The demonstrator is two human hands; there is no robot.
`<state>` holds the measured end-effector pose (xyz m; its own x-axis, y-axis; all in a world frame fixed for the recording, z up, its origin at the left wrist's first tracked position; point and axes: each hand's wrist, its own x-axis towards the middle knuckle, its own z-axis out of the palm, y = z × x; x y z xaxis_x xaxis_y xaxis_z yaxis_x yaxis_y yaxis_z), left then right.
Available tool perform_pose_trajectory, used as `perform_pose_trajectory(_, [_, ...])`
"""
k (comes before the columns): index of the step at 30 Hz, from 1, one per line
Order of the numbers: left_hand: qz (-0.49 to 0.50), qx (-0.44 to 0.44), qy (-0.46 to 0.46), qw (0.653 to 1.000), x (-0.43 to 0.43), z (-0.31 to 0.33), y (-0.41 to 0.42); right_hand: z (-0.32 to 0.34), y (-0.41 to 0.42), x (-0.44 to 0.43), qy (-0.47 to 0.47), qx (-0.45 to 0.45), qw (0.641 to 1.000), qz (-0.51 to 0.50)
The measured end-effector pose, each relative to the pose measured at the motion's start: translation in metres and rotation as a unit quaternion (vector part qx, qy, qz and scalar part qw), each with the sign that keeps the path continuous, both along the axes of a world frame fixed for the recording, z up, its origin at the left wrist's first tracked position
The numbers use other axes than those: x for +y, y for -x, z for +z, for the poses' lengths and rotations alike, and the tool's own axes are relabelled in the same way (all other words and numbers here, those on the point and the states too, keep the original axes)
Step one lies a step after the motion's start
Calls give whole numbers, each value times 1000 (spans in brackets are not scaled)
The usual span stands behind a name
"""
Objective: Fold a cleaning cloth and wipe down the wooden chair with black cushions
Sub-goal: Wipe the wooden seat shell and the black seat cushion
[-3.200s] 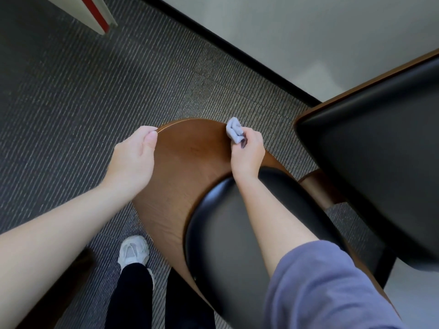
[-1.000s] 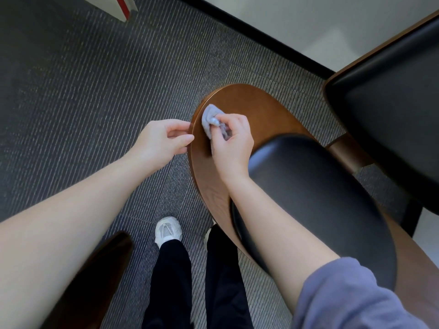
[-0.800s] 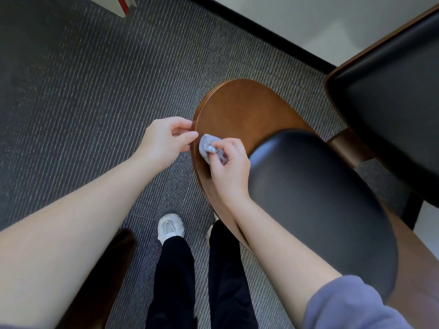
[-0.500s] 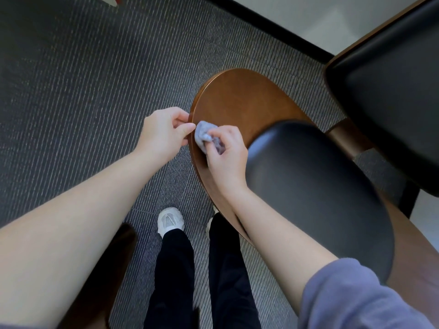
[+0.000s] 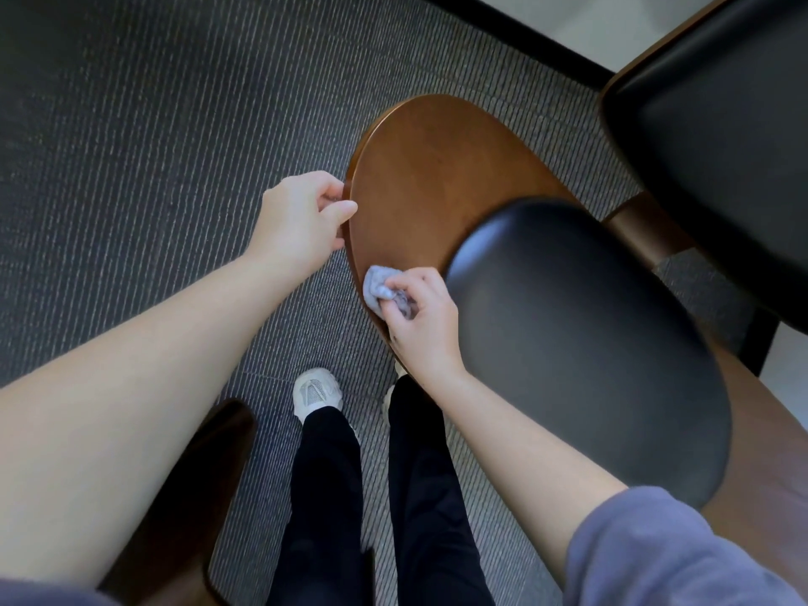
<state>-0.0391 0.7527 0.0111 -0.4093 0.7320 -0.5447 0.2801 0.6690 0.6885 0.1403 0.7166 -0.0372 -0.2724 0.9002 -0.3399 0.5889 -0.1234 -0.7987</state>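
Note:
The wooden chair back [image 5: 433, 177] is a rounded brown panel with a black cushion [image 5: 581, 338] fixed to its lower right part. My right hand [image 5: 422, 323] pinches a small bunched grey cleaning cloth [image 5: 378, 290] and presses it against the panel's lower left edge. My left hand [image 5: 304, 220] grips the left rim of the same panel, thumb on the front face and fingers curled behind it. A second black cushion [image 5: 717, 129] with a wooden rim fills the upper right corner.
Dark striped carpet [image 5: 153, 146] covers the floor to the left. My legs in black trousers and white shoes [image 5: 317, 391] stand just below the chair. A dark wooden piece [image 5: 192, 487] lies under my left forearm. A pale wall with a black baseboard [image 5: 542, 41] runs along the top.
My right hand has slid the cloth down the panel's left edge, away from my left hand. My left hand keeps its hold on the rim. The view has shifted slightly.

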Motion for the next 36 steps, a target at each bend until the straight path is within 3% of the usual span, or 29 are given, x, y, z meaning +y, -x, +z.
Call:
perform_pose_trajectory(10, [-59, 47, -9, 997, 0, -5, 1, -6, -4, -14, -54, -6, 998, -22])
perform_pose_trajectory(15, [-65, 42, 1, 997, 2, -8, 2, -14, -39, -49, -6, -56, 998, -33])
perform_pose_trajectory(22, [-71, 50, -18, 996, -1, -6, 0, -18, -29, -47, -29, -48, 996, -66])
perform_pose_trajectory(28, [-71, 56, -15, 996, -2, -2, -2, -23, -71, -88, -16, -125, 992, -17])
perform_pose_trajectory(36, [-63, 43, -11, 997, -3, 2, -3, -21, -83, -114, 55, -168, 979, -102])
